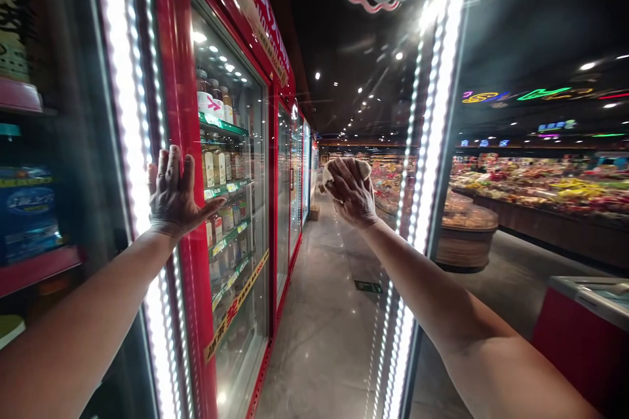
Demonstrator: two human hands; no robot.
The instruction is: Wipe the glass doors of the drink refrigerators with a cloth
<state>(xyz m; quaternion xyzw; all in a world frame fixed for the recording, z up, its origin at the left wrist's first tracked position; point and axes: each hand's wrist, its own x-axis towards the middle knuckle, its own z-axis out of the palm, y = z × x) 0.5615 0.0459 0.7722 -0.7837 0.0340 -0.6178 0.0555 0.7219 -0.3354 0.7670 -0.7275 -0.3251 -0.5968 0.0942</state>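
My left hand point(174, 193) is open, its fingers stretched flat against the red frame point(179, 78) of a drinks cooler, next to a bright LED strip point(128, 144). My right hand point(352, 195) is closed around a pale cloth point(328, 177) and holds it up at arm's length, apparently against a glass door pane. That pane's lit edge point(435, 118) runs down just right of the hand. Most of the cloth is hidden under my fingers.
Red glass-door coolers point(230, 163) stocked with bottles line the left of a grey tiled aisle point(324, 314). Shelves with blue packs point(29, 209) sit at far left. A round wooden display stand point(466, 229), long produce counters point(540, 190) and a red chest freezer point(584, 334) stand on the right.
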